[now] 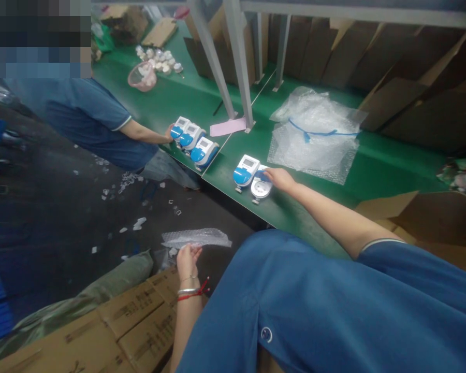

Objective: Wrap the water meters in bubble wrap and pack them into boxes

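My left hand pinches the edge of a clear bubble-wrap bag, holding it out over the floor beside the bench. My right hand is at the bench edge with its fingertips closed on the raised blue lid of a white water meter, whose round dial shows. Right beside it stands another water meter, with its blue lid down and a small display on top. Both meters rest on the green bench top.
A co-worker's hand touches a row of three blue-and-white meters farther left. Bubble-wrap bags with a blue strap lie behind my right hand. Metal posts, a pink paper, a pink basket and cartons surround the area.
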The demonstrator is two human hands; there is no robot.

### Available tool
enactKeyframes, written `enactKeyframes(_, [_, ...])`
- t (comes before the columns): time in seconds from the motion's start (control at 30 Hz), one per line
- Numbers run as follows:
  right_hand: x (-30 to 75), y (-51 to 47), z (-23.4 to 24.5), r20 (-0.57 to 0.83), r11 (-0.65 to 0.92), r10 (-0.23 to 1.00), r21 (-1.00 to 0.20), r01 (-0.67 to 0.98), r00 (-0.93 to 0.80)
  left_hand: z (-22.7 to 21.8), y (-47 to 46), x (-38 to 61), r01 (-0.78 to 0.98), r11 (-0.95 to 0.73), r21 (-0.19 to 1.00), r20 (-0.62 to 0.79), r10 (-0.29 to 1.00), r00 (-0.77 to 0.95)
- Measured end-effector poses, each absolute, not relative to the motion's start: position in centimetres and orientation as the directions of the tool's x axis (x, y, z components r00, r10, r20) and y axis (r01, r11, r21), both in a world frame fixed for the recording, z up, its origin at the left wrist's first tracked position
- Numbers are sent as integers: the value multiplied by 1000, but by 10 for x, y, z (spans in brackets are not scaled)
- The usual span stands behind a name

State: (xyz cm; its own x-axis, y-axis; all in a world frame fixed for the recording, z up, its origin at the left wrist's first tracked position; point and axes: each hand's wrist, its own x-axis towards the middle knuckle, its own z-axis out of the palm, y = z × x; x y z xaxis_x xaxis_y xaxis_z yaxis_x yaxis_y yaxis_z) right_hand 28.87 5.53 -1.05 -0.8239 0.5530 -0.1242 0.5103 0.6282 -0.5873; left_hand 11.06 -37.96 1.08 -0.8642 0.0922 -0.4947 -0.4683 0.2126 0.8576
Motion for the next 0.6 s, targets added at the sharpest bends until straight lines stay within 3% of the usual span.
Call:
enactKeyframes(0.27, [298,75,-18,-75,675,511,-581,454,-856,12,-375,109,-476,249,843,-516,126,-847])
enactKeyframes(0.6, [314,38,-18,-89,609,502,-670,425,-860,15,-363,105,-485,264,834,-530,134,-837])
